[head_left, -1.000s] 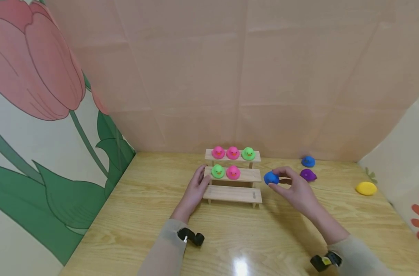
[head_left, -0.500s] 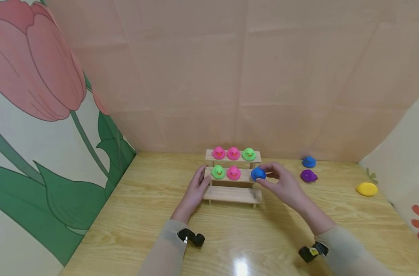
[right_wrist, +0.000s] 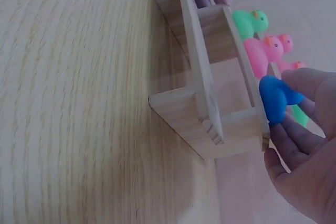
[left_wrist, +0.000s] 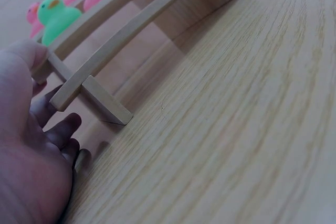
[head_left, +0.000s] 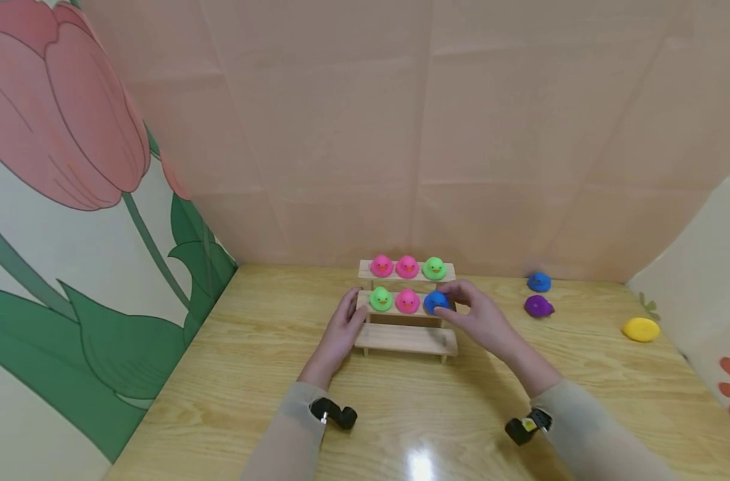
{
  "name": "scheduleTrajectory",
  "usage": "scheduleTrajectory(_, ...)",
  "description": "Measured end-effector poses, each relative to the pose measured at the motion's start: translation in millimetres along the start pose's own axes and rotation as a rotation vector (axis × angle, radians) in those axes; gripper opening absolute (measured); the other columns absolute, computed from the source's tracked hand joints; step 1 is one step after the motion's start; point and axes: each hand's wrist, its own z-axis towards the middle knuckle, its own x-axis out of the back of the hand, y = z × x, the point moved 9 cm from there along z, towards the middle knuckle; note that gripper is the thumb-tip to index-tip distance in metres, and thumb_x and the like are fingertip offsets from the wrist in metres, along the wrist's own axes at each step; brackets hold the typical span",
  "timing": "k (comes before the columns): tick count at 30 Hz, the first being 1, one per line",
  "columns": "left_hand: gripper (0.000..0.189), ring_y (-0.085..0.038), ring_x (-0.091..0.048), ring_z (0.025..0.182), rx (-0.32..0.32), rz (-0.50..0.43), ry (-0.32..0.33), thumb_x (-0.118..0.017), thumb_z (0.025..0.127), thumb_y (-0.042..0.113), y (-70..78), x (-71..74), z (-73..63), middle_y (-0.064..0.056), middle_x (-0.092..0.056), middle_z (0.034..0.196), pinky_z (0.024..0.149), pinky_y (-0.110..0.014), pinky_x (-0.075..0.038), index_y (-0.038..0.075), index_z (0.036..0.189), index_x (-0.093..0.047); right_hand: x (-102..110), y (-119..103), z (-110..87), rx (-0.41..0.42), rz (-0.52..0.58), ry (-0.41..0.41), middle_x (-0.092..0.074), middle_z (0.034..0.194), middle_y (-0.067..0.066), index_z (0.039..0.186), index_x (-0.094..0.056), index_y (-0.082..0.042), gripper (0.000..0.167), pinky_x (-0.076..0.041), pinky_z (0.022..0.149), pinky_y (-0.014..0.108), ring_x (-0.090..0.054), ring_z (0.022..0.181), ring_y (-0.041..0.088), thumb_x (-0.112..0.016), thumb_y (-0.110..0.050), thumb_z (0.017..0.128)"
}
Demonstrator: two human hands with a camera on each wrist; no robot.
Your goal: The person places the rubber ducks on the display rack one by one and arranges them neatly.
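A three-step wooden stand point(head_left: 406, 339) stands on the table. My left hand point(head_left: 343, 322) grips its left end, thumb at the middle step and the other fingers around the side, as the left wrist view also shows. At the right end of the middle step, my right hand point(head_left: 476, 314) pinches a blue rubber duck point(right_wrist: 273, 97) between thumb and fingers. Left of it on that step sit a pink duck point(head_left: 408, 301) and a green duck point(head_left: 381, 299). Along the top step are two pink ducks point(head_left: 382, 266) and a green duck point(head_left: 434, 268).
To the right on the wooden table point(head_left: 269, 321) lie another blue duck point(head_left: 539, 282), a purple duck point(head_left: 539, 306) tipped on its side and a yellow rounded piece point(head_left: 641, 329). A pinkish cloth point(head_left: 413, 133) hangs behind the stand.
My right hand has moved left with the blue duck, from beside the stand to the middle step, next to the pink duck. My left hand has stayed at the stand's left end.
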Motion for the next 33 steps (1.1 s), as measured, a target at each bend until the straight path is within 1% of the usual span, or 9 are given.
scheduleTrajectory(7,0.063,-0.029,-0.031,0.164,-0.008,-0.003,0.004,-0.056,0.115,0.053,1.4,0.0,-1.1,-0.007,-0.034,0.178,0.132,-0.05,-0.029,0.036,0.172,-0.035,-3.3,0.9,1.1,0.013,-0.029,-0.001,-0.07,0.141,0.016,0.14,-0.064,-0.007,0.041,-0.048,0.117,0.067,-0.059,0.139,0.047,-0.079,-0.026,0.106)
scheduleTrajectory(12,0.065,-0.029,-0.03,0.164,-0.009,-0.011,0.0,-0.057,0.114,0.055,1.8,-0.4,-1.7,-0.008,-0.033,0.179,0.133,-0.05,-0.028,0.036,0.172,-0.035,-4.2,-1.0,-2.0,0.016,-0.065,0.002,-0.07,0.14,0.016,0.147,-0.062,-0.005,0.049,-0.045,0.119,0.067,-0.058,0.141,0.047,-0.08,-0.024,0.106)
scheduleTrajectory(15,0.064,-0.029,-0.03,0.164,-0.008,-0.011,0.0,-0.056,0.114,0.054,2.0,-0.4,-1.4,-0.008,-0.033,0.179,0.132,-0.049,-0.029,0.036,0.172,-0.035,-3.0,-1.3,-4.0,0.028,-0.077,0.014,-0.07,0.14,0.016,0.149,-0.062,-0.004,0.053,-0.046,0.119,0.068,-0.06,0.14,0.047,-0.083,-0.023,0.104)
scheduleTrajectory(21,0.063,-0.028,-0.03,0.164,0.002,0.01,0.007,-0.055,0.115,0.052,0.6,0.5,-0.2,-0.007,-0.033,0.179,0.133,-0.049,-0.029,0.036,0.173,-0.035,-0.8,-3.3,-2.7,0.087,-0.109,0.04,-0.071,0.136,0.017,0.145,-0.065,-0.001,0.051,-0.047,0.118,0.066,-0.066,0.128,0.041,-0.085,-0.012,0.1)
scheduleTrajectory(24,0.063,-0.027,-0.031,0.164,0.011,0.018,0.009,-0.055,0.115,0.053,-0.4,0.9,0.0,-0.005,-0.033,0.179,0.133,-0.048,-0.029,0.038,0.173,-0.035,-2.1,-3.3,-0.6,0.108,-0.131,0.048,-0.07,0.137,0.018,0.143,-0.066,0.0,0.048,-0.048,0.117,0.065,-0.066,0.126,0.041,-0.085,-0.008,0.099)
scheduleTrajectory(27,0.063,-0.027,-0.032,0.163,0.008,0.01,0.008,-0.056,0.115,0.052,-0.5,0.8,0.5,-0.006,-0.034,0.178,0.133,-0.049,-0.028,0.037,0.173,-0.035,-3.8,-4.2,1.3,0.121,-0.14,0.055,-0.069,0.138,0.02,0.141,-0.067,0.001,0.047,-0.049,0.116,0.065,-0.066,0.126,0.043,-0.085,-0.006,0.098)
scheduleTrajectory(31,0.064,-0.029,-0.032,0.163,-0.005,-0.002,0.006,-0.056,0.116,0.05,0.2,0.2,1.4,-0.008,-0.035,0.178,0.133,-0.051,-0.028,0.033,0.174,-0.034,-5.8,-3.8,2.8,0.124,-0.146,0.062,-0.069,0.135,0.021,0.139,-0.067,0.002,0.047,-0.05,0.115,0.065,-0.067,0.124,0.042,-0.086,-0.003,0.097)
scheduleTrajectory(33,0.065,-0.029,-0.033,0.163,-0.003,-0.006,0.005,-0.056,0.115,0.051,0.1,0.0,1.6,-0.007,-0.035,0.178,0.133,-0.05,-0.028,0.033,0.174,-0.034,-6.8,-3.9,3.2,0.131,-0.154,0.063,-0.07,0.134,0.021,0.139,-0.067,0.002,0.047,-0.051,0.114,0.065,-0.068,0.123,0.041,-0.086,-0.002,0.097)
